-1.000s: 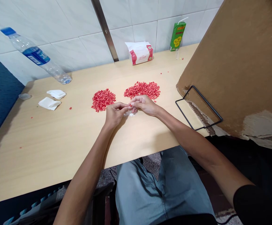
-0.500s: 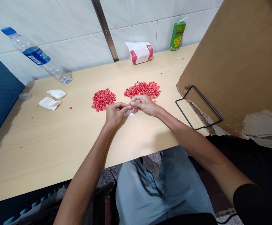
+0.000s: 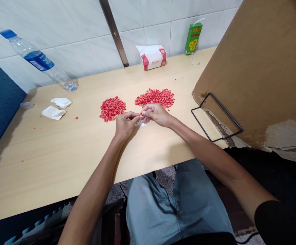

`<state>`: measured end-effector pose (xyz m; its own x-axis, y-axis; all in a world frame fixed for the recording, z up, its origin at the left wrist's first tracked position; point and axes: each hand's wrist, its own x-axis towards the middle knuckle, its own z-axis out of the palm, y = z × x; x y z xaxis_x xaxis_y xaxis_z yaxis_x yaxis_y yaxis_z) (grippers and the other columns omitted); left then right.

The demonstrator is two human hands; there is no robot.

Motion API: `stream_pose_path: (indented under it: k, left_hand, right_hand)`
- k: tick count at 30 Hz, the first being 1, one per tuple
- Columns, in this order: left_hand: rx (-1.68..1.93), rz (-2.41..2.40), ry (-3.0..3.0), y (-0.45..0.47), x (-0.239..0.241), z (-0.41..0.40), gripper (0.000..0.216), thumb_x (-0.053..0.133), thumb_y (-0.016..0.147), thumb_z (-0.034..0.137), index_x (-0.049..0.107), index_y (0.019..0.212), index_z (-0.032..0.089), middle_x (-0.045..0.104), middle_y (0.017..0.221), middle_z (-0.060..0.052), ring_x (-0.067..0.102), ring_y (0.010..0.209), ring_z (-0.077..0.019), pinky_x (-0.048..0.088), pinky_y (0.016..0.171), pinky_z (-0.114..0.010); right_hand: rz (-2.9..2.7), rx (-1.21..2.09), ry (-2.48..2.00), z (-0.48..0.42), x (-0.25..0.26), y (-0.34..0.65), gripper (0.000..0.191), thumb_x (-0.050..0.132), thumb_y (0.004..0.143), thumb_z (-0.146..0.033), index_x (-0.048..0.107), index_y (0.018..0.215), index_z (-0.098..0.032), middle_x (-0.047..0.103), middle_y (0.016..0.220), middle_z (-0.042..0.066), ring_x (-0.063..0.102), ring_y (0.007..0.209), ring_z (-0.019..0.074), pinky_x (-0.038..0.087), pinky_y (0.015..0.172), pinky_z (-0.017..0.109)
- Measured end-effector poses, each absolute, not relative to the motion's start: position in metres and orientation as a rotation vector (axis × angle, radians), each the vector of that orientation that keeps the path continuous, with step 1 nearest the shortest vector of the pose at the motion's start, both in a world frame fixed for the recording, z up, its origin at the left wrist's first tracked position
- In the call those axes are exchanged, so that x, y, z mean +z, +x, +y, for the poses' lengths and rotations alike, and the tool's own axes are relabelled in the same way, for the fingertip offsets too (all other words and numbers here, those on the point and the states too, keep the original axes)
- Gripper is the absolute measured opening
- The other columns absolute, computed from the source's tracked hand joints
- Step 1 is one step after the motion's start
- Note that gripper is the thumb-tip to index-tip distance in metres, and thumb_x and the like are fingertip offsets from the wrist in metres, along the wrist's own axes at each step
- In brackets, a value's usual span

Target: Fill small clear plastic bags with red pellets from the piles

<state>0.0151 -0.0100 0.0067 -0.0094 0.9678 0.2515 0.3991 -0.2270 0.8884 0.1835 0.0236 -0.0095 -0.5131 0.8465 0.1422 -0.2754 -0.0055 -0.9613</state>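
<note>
Small red piece (image 3: 141, 114) is pinched between fingertips of left hand (image 3: 124, 124) and right hand (image 3: 158, 113); its long axis can't be told. Left red pile (image 3: 112, 108) is found just beyond left hand, right red pile (image 3: 160, 97) beyond right.

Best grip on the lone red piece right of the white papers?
Pinch the lone red piece across two opposite sides with fingertips, coming straight down. It's small and lies low on the table, apart from the white papers and nearest red pile, so fingertips should probably fit either side.
</note>
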Motion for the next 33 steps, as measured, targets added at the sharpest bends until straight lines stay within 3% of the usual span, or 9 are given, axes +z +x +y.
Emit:
stream_pose_path:
  k: [11,18,23,27,30,33]
  left_hand:
    - [1.185,1.462,1.766,0.017,0.011,-0.013,0.02,0.074,0.069,0.033,0.076,0.081,0.017,0.075,0.08,-0.004,0.068,0.072,-0.0165,0.054,0.068,-0.027]
    - [1.192,1.489,1.813,0.012,0.011,-0.01,0.015,0.07,0.075,0.03,0.075,0.081,0.018,0.075,0.08,-0.004,0.067,0.073,-0.0163,0.053,0.068,-0.028]
    - [1.319,1.742,1.868,-0.013,0.006,0.004,0.017,0.066,0.078,0.031,0.074,0.086,0.018,0.072,0.081,-0.003,0.064,0.07,-0.0147,0.051,0.069,-0.028]
    - [1.438,2.038,1.877,-0.035,0.001,0.013,0.027,0.063,0.08,0.027,0.07,0.105,0.021,0.068,0.088,-0.005,0.063,0.081,-0.0191,0.049,0.08,-0.035]
    - [1.242,2.02,2.131,-0.036,0.002,0.012,0.018,0.062,0.082,0.028,0.073,0.095,0.023,0.068,0.092,-0.006,0.059,0.095,-0.0248,0.042,0.091,-0.043]
    - [0.934,1.822,2.359,-0.023,0.003,0.007,0.018,0.059,0.086,0.034,0.075,0.091,0.026,0.069,0.092,-0.006,0.056,0.097,-0.0265,0.037,0.091,-0.045]
  right_hand:
    - [-1.406,1.605,-0.646,0.022,-0.009,0.182,0.018,0.068,0.081,-0.029,0.057,0.083,-0.015,0.068,0.068,-0.001,0.066,0.061,0.0095,0.054,0.061,0.022]
    - [-1.366,1.614,-0.648,0.021,-0.011,0.18,0.031,0.068,0.08,-0.033,0.049,0.1,-0.019,0.07,0.071,-0.002,0.067,0.061,0.0113,0.054,0.063,0.024]
    - [-1.324,1.438,-0.795,0.019,-0.009,0.178,0.022,0.059,0.085,-0.039,0.053,0.084,-0.018,0.063,0.058,-0.003,0.057,0.045,0.0095,0.047,0.046,0.02]
    - [-1.378,1.251,-0.9,0.016,-0.008,0.178,0.02,0.055,0.086,-0.033,0.052,0.072,-0.018,0.057,0.053,-0.004,0.049,0.042,0.0076,0.039,0.042,0.019]
    - [-1.41,1.104,-0.99,0.016,-0.008,0.178,0.022,0.054,0.086,-0.03,0.05,0.068,-0.019,0.055,0.052,-0.005,0.047,0.043,0.0075,0.037,0.044,0.019]
    - [-1.439,1.005,-1.039,0.016,-0.007,0.178,0.023,0.052,0.086,-0.03,0.049,0.066,-0.019,0.053,0.052,-0.005,0.048,0.046,0.0085,0.036,0.047,0.02]
